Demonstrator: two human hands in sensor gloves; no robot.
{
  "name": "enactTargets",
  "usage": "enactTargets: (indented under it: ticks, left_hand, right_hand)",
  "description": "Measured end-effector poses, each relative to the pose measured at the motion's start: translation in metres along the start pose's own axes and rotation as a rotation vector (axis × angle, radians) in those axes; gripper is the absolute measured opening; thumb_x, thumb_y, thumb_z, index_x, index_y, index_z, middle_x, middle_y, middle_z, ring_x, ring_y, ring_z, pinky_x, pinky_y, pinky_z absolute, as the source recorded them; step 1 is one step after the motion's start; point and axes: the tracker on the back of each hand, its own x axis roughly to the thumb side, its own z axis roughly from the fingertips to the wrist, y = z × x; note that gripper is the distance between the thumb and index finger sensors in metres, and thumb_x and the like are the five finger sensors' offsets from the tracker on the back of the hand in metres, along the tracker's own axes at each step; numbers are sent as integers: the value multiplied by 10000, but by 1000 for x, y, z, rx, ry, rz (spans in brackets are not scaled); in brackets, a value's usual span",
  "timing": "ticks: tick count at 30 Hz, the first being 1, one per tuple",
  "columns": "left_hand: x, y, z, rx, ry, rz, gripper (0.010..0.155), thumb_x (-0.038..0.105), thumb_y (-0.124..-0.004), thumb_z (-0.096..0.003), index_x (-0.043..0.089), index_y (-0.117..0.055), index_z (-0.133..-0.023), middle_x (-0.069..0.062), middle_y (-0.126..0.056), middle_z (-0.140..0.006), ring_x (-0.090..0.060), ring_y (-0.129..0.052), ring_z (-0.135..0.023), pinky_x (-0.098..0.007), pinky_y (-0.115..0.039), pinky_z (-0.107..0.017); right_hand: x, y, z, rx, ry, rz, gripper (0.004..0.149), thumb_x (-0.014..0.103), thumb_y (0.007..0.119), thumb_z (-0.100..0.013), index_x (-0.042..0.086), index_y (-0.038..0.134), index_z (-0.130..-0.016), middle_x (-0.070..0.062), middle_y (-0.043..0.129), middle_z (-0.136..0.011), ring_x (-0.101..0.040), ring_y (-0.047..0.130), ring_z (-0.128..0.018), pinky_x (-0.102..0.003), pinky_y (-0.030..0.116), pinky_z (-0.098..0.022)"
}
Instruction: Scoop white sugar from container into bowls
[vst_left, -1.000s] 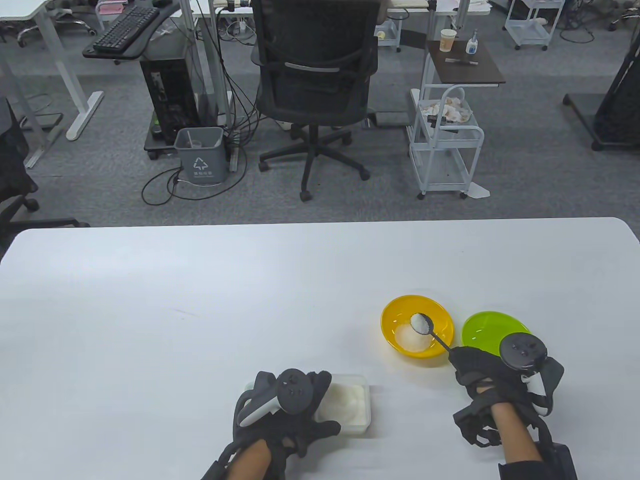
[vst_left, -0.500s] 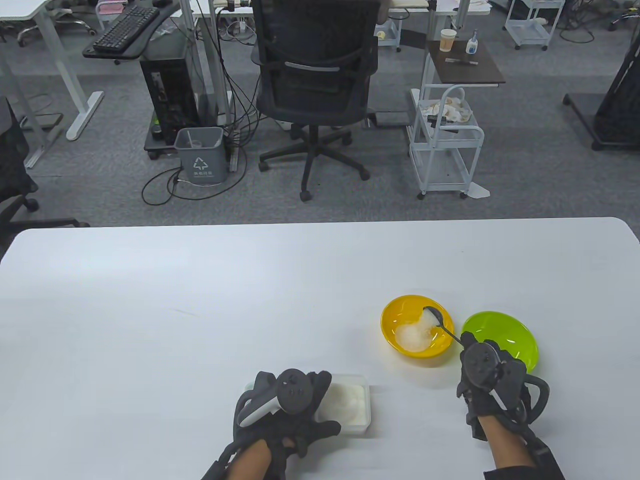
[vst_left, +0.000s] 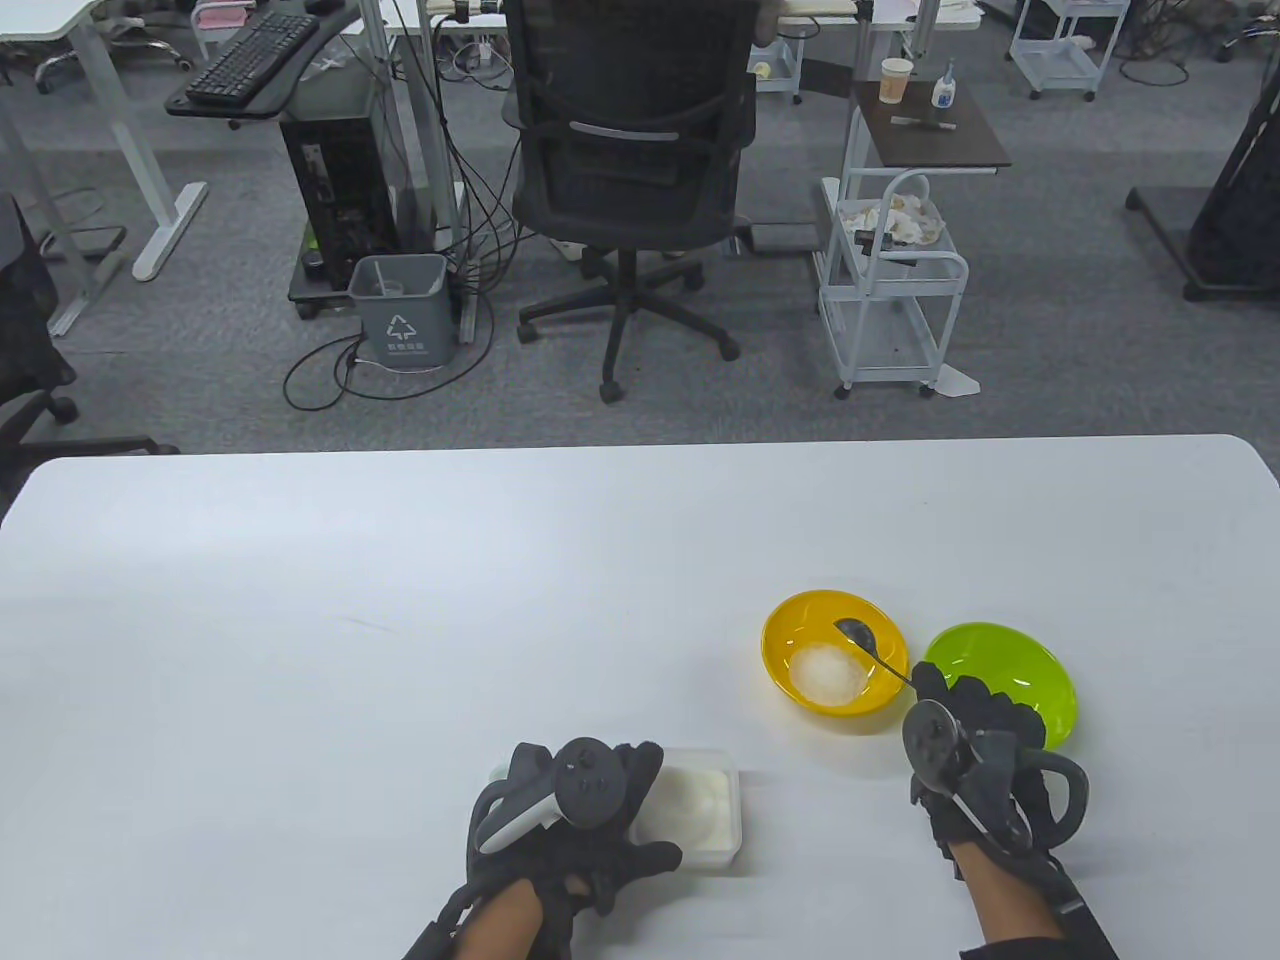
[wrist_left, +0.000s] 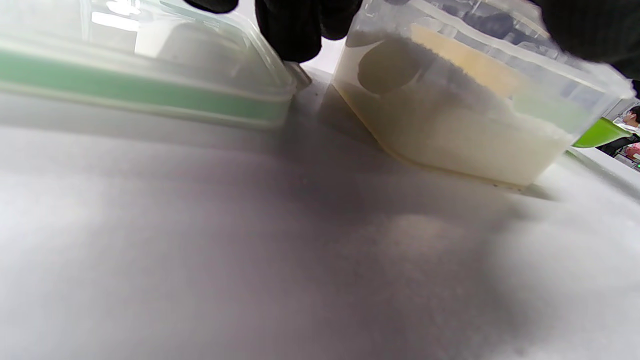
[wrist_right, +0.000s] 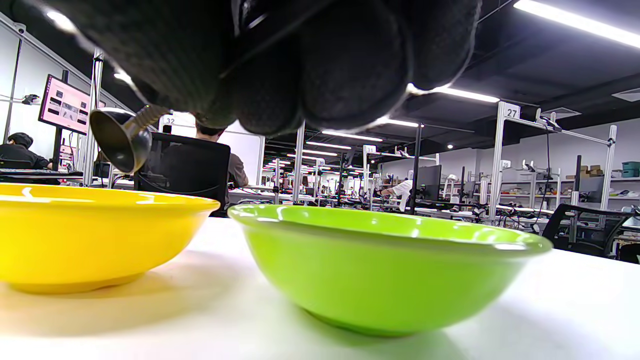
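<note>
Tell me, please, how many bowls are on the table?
2: a yellow bowl holding sugar, and a green bowl beside it on its right, partly behind the right hand.

— What's on the table?
— Clear rectangular container (vst_left: 690, 805) of white sugar (wrist_left: 450, 145), near edge, under my left hand (vst_left: 570, 810). Yellow bowl (vst_left: 835, 665) to its right, small sugar mound (vst_left: 828, 673) inside. Green bowl (vst_left: 1000, 680) just beside the yellow.
— Spoon?
— Metal spoon (vst_left: 868, 645), scoop tilted over the yellow bowl, looks emptied; handle pinched by my right hand's fingers (vst_left: 935, 690).
</note>
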Motion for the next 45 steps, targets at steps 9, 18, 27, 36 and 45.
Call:
enactTargets:
  ticks: [9, 18, 27, 36, 45]
  left_hand:
    - [0, 0, 0, 1, 1, -4, 967, 762, -709, -340, 416, -252, -1119, 32, -355, -1238, -235, -560, -1175, -558, -385, -854]
    - [0, -1, 0, 3, 1, -1, 970, 764, -709, -338, 418, -250, -1119, 34, -354, -1238, -233, -562, -1175, -558, -387, -854]
    - [-1, -1, 0, 7, 3, -1, 970, 764, -711, -337, 420, -253, -1120, 34, -359, -1238, -234, -566, -1173, -559, -388, -854]
    - [0, -1, 0, 9, 4, -3, 970, 764, -715, -335, 418, -259, -1118, 35, -365, -1237, -234, -568, -1173, -558, -390, -854]
    - [-1, -1, 0, 6, 3, -2, 974, 764, -715, -335, 417, -255, -1120, 30, -363, -1237, -233, -567, -1174, -558, -387, -854]
  right_hand:
    - [6, -5, 4, -11, -44, -16, 430, 426, 786, -486, 418, 796, -916, -34, 889, -816, -220, 949, -481, -470, 703, -638]
    - [39, -38, 21, -4, -215, -155, 423, 436, 794, -475, 395, 835, -893, -54, 926, -764, -217, 964, -426, -466, 733, -605]
    - [70, -50, 53, 4, -411, -185, 415, 447, 805, -461, 382, 871, -865, -63, 952, -721, -223, 968, -389, -467, 747, -585]
    - [91, -39, 76, 18, -596, -88, 412, 454, 808, -454, 385, 880, -854, -54, 956, -714, -219, 969, -383, -463, 749, -586]
    - [109, -32, 85, -84, -642, 116, 411, 451, 807, -452, 400, 871, -854, -37, 953, -720, -216, 965, -378, -456, 749, -593]
